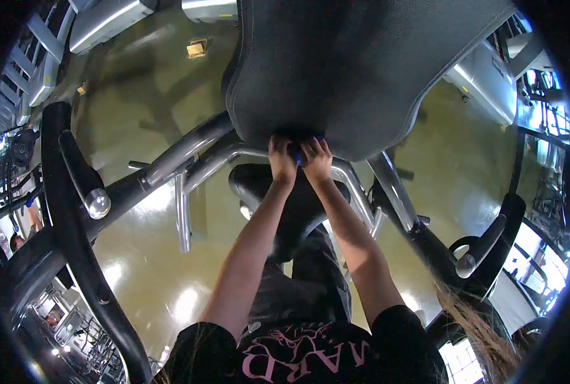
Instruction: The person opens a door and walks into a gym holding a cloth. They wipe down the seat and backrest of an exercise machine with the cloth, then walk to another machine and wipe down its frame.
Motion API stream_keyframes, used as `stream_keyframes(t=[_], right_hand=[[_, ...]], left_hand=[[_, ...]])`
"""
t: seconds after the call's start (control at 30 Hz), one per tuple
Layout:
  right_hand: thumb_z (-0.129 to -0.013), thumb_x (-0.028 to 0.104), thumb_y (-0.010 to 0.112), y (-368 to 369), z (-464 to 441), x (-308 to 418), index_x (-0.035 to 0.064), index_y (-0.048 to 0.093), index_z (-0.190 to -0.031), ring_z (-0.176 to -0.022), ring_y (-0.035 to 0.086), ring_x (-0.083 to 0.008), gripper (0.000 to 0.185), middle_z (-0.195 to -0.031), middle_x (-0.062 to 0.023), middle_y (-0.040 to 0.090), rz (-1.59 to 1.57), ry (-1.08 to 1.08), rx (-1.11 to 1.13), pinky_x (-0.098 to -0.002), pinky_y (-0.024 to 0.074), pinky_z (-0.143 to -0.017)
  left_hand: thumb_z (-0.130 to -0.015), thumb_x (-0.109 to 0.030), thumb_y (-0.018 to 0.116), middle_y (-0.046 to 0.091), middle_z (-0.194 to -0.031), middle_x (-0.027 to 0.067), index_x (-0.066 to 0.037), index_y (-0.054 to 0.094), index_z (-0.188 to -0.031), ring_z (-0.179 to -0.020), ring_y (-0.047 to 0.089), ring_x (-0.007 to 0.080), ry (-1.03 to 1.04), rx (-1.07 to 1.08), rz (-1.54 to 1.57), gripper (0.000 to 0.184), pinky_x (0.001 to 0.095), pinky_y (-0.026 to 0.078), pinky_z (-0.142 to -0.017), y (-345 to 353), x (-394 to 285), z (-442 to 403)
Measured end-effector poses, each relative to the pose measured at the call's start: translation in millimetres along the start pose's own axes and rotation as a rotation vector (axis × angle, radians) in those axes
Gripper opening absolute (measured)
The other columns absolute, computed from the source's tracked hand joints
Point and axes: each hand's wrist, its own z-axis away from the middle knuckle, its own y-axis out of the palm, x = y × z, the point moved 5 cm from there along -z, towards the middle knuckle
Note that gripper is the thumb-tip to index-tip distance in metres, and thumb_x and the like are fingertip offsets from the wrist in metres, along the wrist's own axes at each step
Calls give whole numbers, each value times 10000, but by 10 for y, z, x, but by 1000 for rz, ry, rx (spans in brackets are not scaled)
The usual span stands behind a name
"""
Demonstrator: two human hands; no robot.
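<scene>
Both my arms reach forward to the lower end of a black padded backrest point(323, 77). My left hand point(282, 157) and my right hand point(316, 157) are side by side there, nearly touching, with fingers curled against the pad's edge. Between them a bit of a small blue thing point(298, 157) shows, mostly covered by the fingers; its kind cannot be made out. A black seat pad point(253, 182) lies just below my hands.
Grey metal tubes point(195, 150) run under the backrest. Thick black frame arms with handles stand at left point(83, 173) and right point(483, 246). A small yellowish block point(197, 48) sits on the olive floor point(131, 83). Other gym machines line the edges; a person is partly visible far left.
</scene>
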Motion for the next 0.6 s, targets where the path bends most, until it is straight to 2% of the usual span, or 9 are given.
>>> stream_keyframes(t=[0.07, 0.13, 0.17, 0.27, 0.37, 0.43, 0.47, 0.53, 0.6], right_hand=[[-575, 47, 587, -26, 29, 40, 68, 578, -835, -863, 519, -307, 261, -877, -108, 555, -24, 27, 62, -401, 423, -792], [-583, 40, 590, -34, 23, 28, 72, 583, -850, -890, 514, -312, 269, -895, -117, 557, -98, 243, 151, -400, 417, -804], [-588, 37, 591, -54, 3, 1, 74, 585, -857, -903, 511, -314, 272, -904, -121, 559, -133, 347, 191, -400, 414, -811], [-603, 26, 590, -623, -217, 92, 126, 600, -893, -794, 510, -287, 307, -821, -79, 539, -78, 185, 27, -365, 432, -738], [-599, -2, 575, -1456, -735, 265, 113, 622, -865, -766, 513, -274, 294, -776, -96, 526, -230, 95, -110, -354, 431, -694], [-601, 1, 569, -2041, -1162, 380, 105, 632, -855, -741, 518, -267, 282, -767, -99, 527, -264, 45, -192, -338, 433, -680], [-603, 6, 568, -2349, -1395, 443, 102, 637, -852, -725, 521, -264, 276, -767, -100, 529, -274, 41, -230, -328, 435, -674], [-611, 5, 566, -2851, -1791, 530, 101, 644, -846, -705, 522, -258, 266, -764, -99, 529, -262, -103, -414, -315, 437, -659], [-625, 10, 576, -3301, -2142, 628, 94, 610, -827, -701, 519, -272, 221, -741, -101, 513, -112, -274, -611, -345, 435, -636]], left_hand=[[-623, 10, 537, 471, -905, 128, -27, 539, -795, -831, 484, 295, -572, -63, 543, 176, 375, 413, -717, 215, 340, 196], [-632, 12, 529, 465, -913, 116, -27, 542, -794, -830, 486, 271, -557, -98, 366, 168, 350, 412, -724, 228, 308, 205], [-668, -5, 521, 472, -877, 108, -25, 545, -812, -825, 483, 245, -689, -228, 735, 148, 327, 400, -714, 254, 264, 222], [-674, 35, 520, 476, -844, 95, -27, 546, -825, -772, 492, 223, -93, -64, 90, 165, 307, 401, -650, -127, -422, 88], [-627, 86, 563, 508, -875, 102, -20, 542, -890, -830, 508, 222, -193, -4, 395, 283, 293, 438, -672, -534, -1073, -215], [-610, 79, 581, 506, -790, 82, -42, 562, -878, -756, 503, 209, -1, -90, 285, 295, 286, 431, -630, -928, -1723, -621], [-621, 62, 584, 519, -766, 66, -49, 569, -869, -737, 512, 201, 104, -54, 183, 272, 281, 429, -639, -1087, -2031, -861], [-631, 54, 566, 577, -905, 82, -62, 581, -867, -820, 544, 169, 426, -166, 218, 264, 262, 423, -717, -1289, -2605, -1278], [-655, 36, 565, 577, -961, 83, -60, 593, -860, -872, 538, 197, 587, -135, 378, 228, 281, 423, -763, -1314, -3056, -1716]])
